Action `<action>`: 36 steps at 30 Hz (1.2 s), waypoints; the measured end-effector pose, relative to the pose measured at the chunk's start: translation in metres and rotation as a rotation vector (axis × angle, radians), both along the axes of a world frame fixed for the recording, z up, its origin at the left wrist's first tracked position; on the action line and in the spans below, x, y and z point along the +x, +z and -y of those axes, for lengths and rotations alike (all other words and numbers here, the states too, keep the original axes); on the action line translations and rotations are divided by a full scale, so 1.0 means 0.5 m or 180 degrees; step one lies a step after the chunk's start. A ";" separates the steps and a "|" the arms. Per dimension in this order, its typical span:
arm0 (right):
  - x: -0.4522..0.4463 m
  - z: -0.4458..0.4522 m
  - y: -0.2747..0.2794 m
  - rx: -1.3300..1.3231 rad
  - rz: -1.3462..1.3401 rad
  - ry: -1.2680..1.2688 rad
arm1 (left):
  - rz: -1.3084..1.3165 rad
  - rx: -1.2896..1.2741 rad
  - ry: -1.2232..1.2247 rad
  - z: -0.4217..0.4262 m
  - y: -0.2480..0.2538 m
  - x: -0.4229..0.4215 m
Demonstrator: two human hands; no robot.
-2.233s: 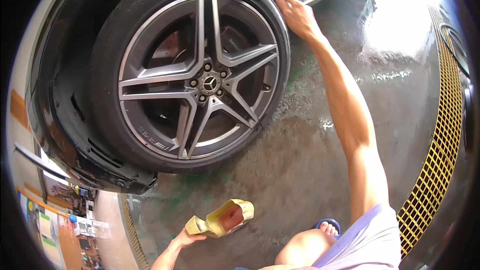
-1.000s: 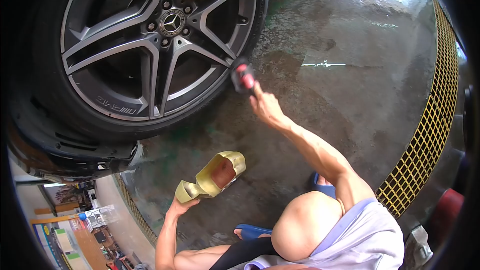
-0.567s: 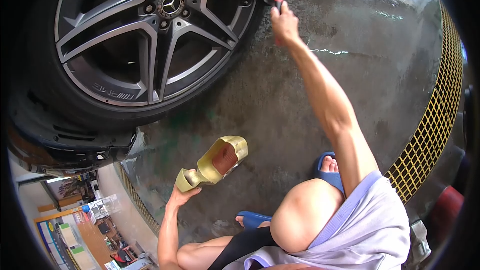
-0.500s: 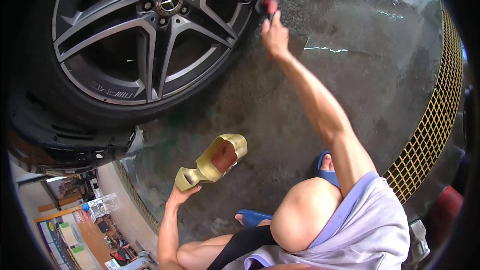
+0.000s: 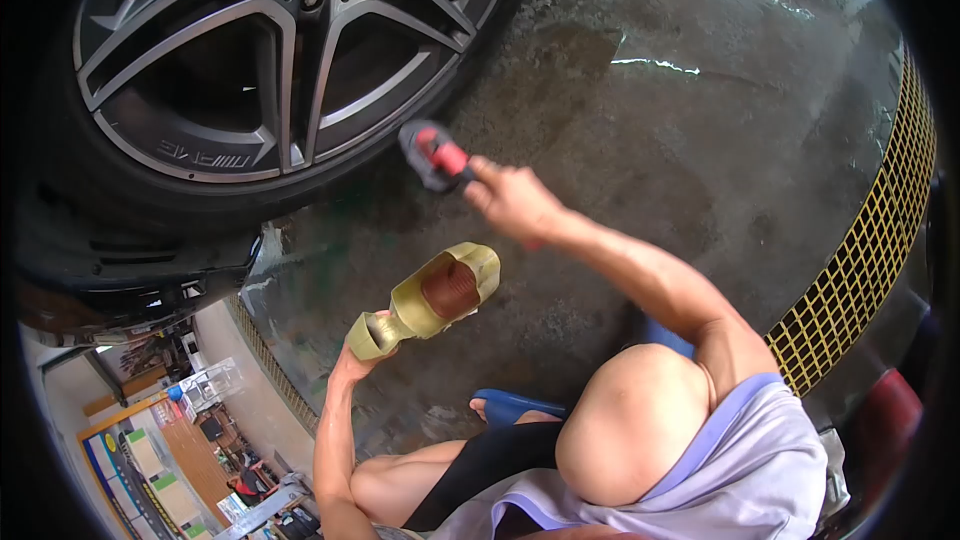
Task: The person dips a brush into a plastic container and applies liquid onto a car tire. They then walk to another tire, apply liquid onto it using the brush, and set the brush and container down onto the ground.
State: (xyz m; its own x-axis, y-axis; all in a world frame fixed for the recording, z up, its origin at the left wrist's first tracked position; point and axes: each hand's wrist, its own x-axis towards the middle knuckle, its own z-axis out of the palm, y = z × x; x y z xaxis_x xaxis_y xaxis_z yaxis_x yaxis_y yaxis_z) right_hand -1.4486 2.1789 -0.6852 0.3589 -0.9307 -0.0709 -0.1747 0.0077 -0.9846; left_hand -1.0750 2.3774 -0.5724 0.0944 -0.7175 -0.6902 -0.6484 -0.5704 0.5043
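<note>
My right hand (image 5: 515,202) is closed round the handle of a red and black brush (image 5: 438,156), slightly blurred. The brush's head is at the lower right edge of the tire (image 5: 330,185); whether it touches the rubber I cannot tell. Below it, my left hand (image 5: 368,360) grips the narrow end of a cut-open yellowish plastic container (image 5: 412,312). Reddish-brown liquid (image 5: 452,290) lies in its wide part. The alloy wheel (image 5: 290,70) with grey spokes and a star emblem fills the upper left.
Dark wet concrete (image 5: 640,160) surrounds the wheel. A yellow drain grating (image 5: 860,230) curves along the right. Dark bodywork (image 5: 150,260) is at the left, with a cluttered workbench (image 5: 205,435) beyond it. My knee (image 5: 630,420) and a blue sandal (image 5: 520,406) are in the lower middle.
My right hand has brought the brush down and to the left, from beside the tire's upper right to its lower right edge. My left hand still holds the container in nearly the same place.
</note>
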 end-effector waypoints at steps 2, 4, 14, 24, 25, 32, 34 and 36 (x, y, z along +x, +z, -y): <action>-0.090 0.061 0.000 0.0256 0.0040 -0.0487 | -0.0226 -0.0114 0.0139 -0.008 -0.014 0.011; -0.140 0.139 -0.042 0.0688 0.0072 -0.1418 | -0.0339 -0.0128 0.0329 -0.017 -0.021 0.012; 0.077 0.222 -0.045 0.1786 0.1747 -0.2305 | -0.0187 -0.0293 0.0371 -0.037 -0.028 0.010; 0.030 -0.016 0.021 0.2159 0.1321 -0.0002 | -0.0232 -0.0137 0.0237 -0.017 -0.012 0.000; -0.004 -0.002 0.028 0.1778 0.1064 -0.0257 | -0.0199 -0.0183 0.0188 -0.013 -0.013 0.001; -0.088 0.228 -0.094 -0.0379 -0.0797 -0.2317 | -0.0114 -0.0373 -0.0074 -0.002 -0.010 -0.006; -0.060 0.244 -0.107 -0.0330 -0.1058 -0.2115 | -0.0038 -0.0361 -0.0205 -0.002 -0.015 0.003; -0.018 0.224 -0.103 -0.0170 -0.1068 -0.1886 | -0.0001 -0.0273 -0.0281 -0.002 -0.015 0.005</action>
State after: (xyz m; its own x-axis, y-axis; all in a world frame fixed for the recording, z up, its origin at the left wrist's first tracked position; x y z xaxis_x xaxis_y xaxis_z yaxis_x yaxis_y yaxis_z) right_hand -1.4574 2.0668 -0.7368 -0.2458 -0.9686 -0.0380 -0.4519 0.1492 -0.8795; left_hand -1.0723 2.3785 -0.5797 0.0281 -0.7794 -0.6258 -0.6940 -0.4658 0.5490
